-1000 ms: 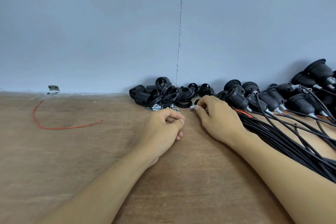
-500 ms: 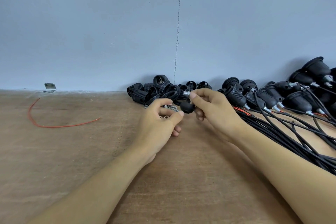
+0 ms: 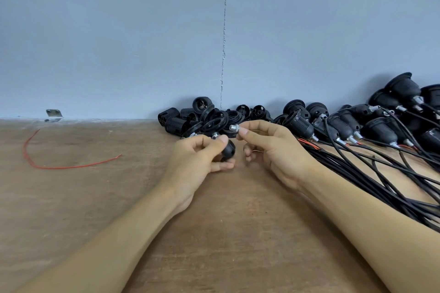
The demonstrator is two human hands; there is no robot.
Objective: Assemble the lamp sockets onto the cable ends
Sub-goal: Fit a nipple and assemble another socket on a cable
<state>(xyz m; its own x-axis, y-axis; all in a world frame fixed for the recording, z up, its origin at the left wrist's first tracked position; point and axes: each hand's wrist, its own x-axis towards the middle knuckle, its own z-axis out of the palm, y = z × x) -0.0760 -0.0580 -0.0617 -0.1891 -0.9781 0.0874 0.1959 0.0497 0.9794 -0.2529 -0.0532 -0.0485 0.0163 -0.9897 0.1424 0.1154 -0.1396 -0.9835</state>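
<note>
Over the bench (image 3: 95, 197) — left grip (image 3: 197, 157) holds black cap (image 3: 228, 150), right grip (image 3: 273, 150) pinches metal fitting (image 3: 234, 128).

One camera on the person's head looks forward and down, close over the table (image 3: 71, 221); the wall (image 3: 119, 31) fills the top half.

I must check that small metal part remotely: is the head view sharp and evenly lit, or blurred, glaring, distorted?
Head view: soft, even light, no glare; metal part in the right hand small but fairly sharp; faint shadows behind the sockets; wide-angle stretch at the edges.
</note>
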